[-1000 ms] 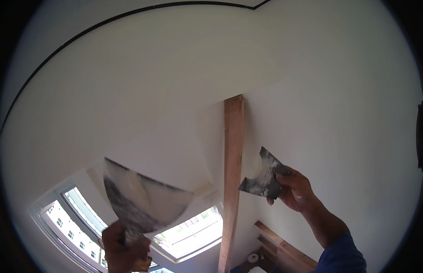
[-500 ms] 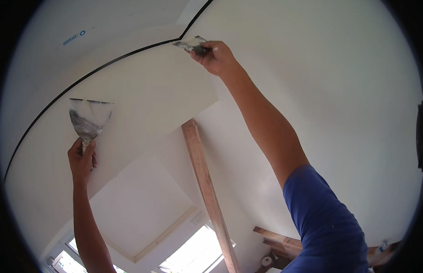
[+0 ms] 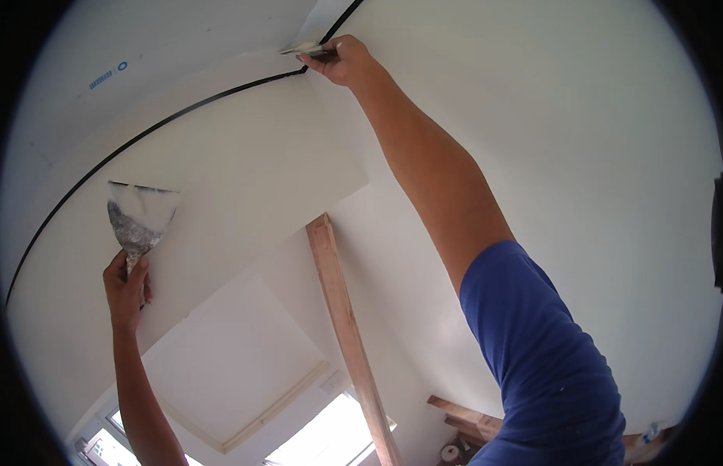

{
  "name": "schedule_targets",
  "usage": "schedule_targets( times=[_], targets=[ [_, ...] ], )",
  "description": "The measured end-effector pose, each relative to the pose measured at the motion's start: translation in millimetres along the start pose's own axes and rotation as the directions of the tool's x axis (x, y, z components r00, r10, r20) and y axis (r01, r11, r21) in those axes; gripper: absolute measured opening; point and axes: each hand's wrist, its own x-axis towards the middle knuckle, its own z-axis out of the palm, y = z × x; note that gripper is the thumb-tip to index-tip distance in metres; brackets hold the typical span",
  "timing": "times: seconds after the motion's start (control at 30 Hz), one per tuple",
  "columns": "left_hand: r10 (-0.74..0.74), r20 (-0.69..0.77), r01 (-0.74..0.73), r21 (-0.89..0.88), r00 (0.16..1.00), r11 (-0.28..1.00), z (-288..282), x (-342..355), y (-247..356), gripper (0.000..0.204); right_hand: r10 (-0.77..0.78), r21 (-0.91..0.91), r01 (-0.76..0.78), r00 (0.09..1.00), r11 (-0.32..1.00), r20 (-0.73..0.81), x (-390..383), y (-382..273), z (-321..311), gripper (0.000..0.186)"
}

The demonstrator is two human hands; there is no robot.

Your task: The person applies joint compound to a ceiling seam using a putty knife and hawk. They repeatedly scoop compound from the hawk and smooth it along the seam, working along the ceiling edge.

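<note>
My left hand (image 3: 127,290) is closed round the handle of a wide putty knife (image 3: 141,221), held blade up on the left. White compound coats much of that blade, and dark metal shows below it. Raised high at the top centre, my right hand (image 3: 342,60) grips a second, smaller putty knife (image 3: 305,50), seen nearly edge-on with pale compound on it. Its blade is at the ceiling (image 3: 214,39), just above the corner of the black strip (image 3: 182,113) that runs between wall and ceiling. Fingers hide most of the smaller knife's handle.
A wooden post (image 3: 342,318) slants down from the white wall at centre. Below left is a recessed panel with a timber trim (image 3: 276,404), beside a bright window (image 3: 330,435). Wooden boards (image 3: 470,418) and a roll (image 3: 451,453) lie at the lower right.
My right hand has moved up and left, taking the smaller putty knife from below the black strip to the ceiling above it. The left hand with its knife sits slightly lower and farther left.
</note>
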Motion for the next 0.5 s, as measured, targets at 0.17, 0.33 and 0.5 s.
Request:
schedule_targets(
  times=[0.17, 0.33, 0.5],
  targets=[
    [-0.028, -0.032, 0.028, 0.017, 0.999, 0.999, 5, -2, 4, 0.019, -0.051, -0.077, 0.057, 0.996, 0.995, 0.069, 10, -16, 12, 0.035],
    [-0.03, -0.031, 0.031, 0.035, 0.999, 0.999, 6, -1, 2, 0.02, -0.127, -0.041, 0.137, 0.975, 0.99, 0.181, 2, -57, 14, 0.025],
    [-0.013, -0.034, 0.014, 0.04, 0.999, 0.999, 6, 1, -4, 0.022, -0.072, -0.014, 0.075, 0.986, 0.997, 0.152, -10, -44, -22, 0.028]
  ],
)
